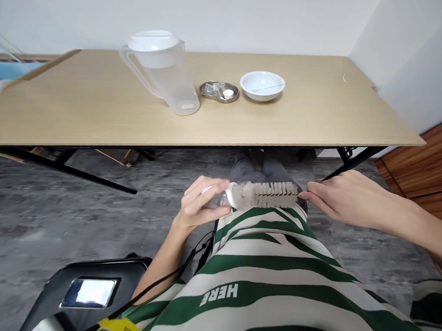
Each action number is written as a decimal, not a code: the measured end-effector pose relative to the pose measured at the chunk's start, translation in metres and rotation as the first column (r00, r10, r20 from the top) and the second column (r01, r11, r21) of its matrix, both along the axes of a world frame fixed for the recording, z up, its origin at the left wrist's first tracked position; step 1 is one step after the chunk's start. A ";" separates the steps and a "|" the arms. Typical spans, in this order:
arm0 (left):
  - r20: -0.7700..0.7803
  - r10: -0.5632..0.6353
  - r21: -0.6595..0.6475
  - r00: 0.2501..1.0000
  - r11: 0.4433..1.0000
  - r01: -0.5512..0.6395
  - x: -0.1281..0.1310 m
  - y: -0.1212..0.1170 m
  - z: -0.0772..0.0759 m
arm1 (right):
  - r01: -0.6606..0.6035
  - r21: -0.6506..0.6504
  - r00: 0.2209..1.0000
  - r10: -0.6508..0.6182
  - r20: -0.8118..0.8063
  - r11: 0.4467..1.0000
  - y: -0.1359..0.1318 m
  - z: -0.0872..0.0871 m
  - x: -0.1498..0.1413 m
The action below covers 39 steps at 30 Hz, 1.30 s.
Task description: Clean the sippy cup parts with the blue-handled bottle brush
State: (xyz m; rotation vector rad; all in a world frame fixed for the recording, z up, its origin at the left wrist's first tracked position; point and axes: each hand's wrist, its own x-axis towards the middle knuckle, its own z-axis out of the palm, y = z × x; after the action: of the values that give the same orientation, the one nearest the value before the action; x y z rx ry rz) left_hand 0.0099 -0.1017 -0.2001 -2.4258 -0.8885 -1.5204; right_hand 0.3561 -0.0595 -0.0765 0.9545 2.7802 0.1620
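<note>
My left hand [203,203] is wrapped round a small clear bottle [222,200] with a white rim, held sideways in front of my waist. A bottle brush [274,194] with pale bristles lies level between my hands. Its left end meets the bottle's mouth; whether any bristles are inside I cannot tell. The fingers of my right hand [335,198] are closed on the brush's thin handle at the right end, where most of the handle is hidden by them.
Across the wooden table [316,113] stand a lidded plastic pitcher [169,73], a metal kidney dish [220,101] with small clear and white parts, and a white bowl [263,87]. A black chair [133,272] holds a phone [89,292] at lower left. A cable [157,282] crosses my left arm.
</note>
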 end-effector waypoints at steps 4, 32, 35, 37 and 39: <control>-0.155 0.051 0.006 0.987 0.999 -0.050 -0.002 -0.001 -0.006 | 0.027 0.009 0.999 -0.028 0.047 1.000 -0.001 -0.007 0.002; -0.294 -0.011 -0.052 0.956 0.999 -0.005 0.016 -0.008 0.036 | -0.224 0.297 0.930 0.295 -0.221 0.928 0.009 -0.040 -0.003; -0.396 0.117 0.140 0.911 0.988 -0.066 0.014 -0.009 0.039 | -0.171 0.001 0.968 0.168 -0.186 0.985 0.009 -0.044 -0.003; -0.401 0.103 0.136 0.910 0.989 -0.052 0.013 -0.008 0.041 | -0.166 -0.031 0.970 0.157 -0.187 0.986 0.008 -0.044 -0.002; -0.365 0.013 0.016 0.931 1.000 -0.008 0.013 -0.008 0.042 | -0.203 0.093 0.951 0.219 -0.220 0.975 0.006 -0.043 0.000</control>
State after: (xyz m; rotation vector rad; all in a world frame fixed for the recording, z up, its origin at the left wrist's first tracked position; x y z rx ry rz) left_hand 0.0229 -0.1094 -0.1585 -2.5654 -0.8057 -1.0115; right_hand 0.3562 -0.0531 -0.1198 0.7283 3.1075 0.1922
